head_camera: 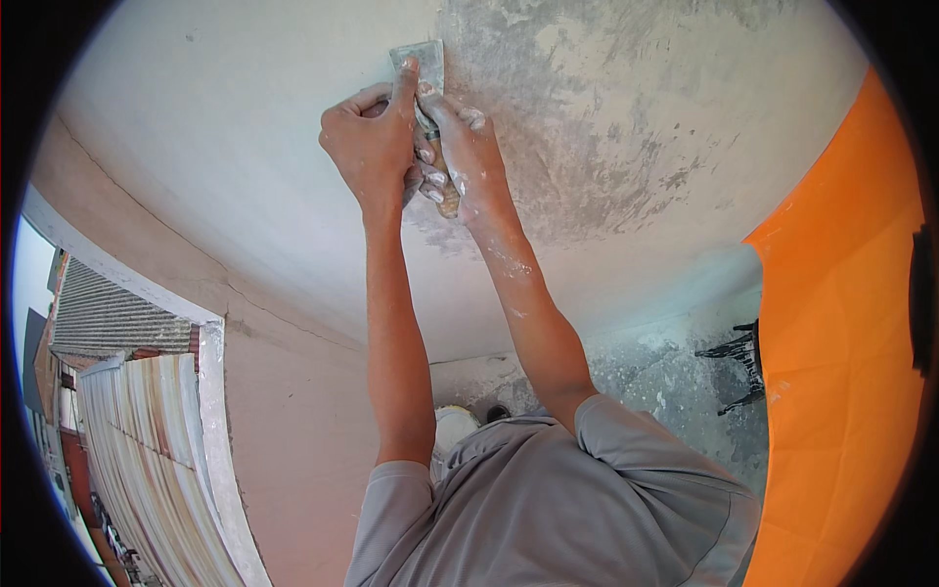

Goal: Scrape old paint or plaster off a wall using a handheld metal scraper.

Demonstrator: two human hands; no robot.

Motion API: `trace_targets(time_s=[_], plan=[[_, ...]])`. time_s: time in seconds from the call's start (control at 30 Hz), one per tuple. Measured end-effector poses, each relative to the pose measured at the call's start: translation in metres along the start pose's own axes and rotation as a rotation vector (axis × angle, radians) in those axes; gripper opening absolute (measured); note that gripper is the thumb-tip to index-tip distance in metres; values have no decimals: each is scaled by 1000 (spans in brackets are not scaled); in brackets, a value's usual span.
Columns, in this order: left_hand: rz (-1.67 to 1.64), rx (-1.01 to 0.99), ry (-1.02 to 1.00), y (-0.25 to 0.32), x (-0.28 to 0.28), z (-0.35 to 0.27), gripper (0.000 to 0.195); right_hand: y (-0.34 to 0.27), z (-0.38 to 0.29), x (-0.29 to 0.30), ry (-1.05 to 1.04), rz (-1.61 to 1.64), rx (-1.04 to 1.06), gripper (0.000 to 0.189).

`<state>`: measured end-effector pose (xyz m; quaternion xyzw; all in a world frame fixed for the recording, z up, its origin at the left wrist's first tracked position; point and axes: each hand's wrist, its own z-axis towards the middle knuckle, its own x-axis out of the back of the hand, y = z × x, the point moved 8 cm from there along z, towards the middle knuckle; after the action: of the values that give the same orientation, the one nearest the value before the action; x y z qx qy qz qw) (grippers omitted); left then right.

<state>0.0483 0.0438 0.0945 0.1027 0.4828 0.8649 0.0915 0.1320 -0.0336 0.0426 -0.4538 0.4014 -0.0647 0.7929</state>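
Observation:
A putty knife with a metal blade (433,57) and a worn wooden handle (447,198) is held up before the wall. My right hand (473,150) is wrapped around the handle, its thumb lying towards the blade. White filler smears the fingers and forearm. My left hand (374,139) has its thumb laid along the face of the blade, with the other fingers curled beside and behind it. Behind both hands stands a pale plastered wall (242,147), and a rough, mottled grey patch (587,125) spreads over it to the right. Whether the blade touches the wall cannot be told.
An orange sheet (829,381) hangs on the right. A white bucket (453,425) is partly hidden below my arms, on the stained floor (638,367). Black-stained spikes of an object (737,359) jut out beside the sheet. To the left, an opening's edge (214,381) frames corrugated sheets (147,411) outside.

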Motion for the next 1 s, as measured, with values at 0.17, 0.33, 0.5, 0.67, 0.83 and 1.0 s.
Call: trace_targets(time_s=[0.17,0.33,0.5,0.67,0.83,1.0], plan=[[-39,10,5,20,1,11,44,-19,7,-11,-30,3,63,36],[16,-41,23,4,-2,10,44,-10,10,-1,-7,-4,68,37],[-10,-10,-15,17,-4,10,44,-16,10,1,56,-79,50,37],[-19,-49,-31,33,4,17,45,-20,11,-16,-25,64,77,33],[0,-65,-39,4,-1,13,45,-9,4,-5,7,-37,14,39],[-31,-20,-52,26,0,12,45,-22,17,-11,-21,-38,118,41]])
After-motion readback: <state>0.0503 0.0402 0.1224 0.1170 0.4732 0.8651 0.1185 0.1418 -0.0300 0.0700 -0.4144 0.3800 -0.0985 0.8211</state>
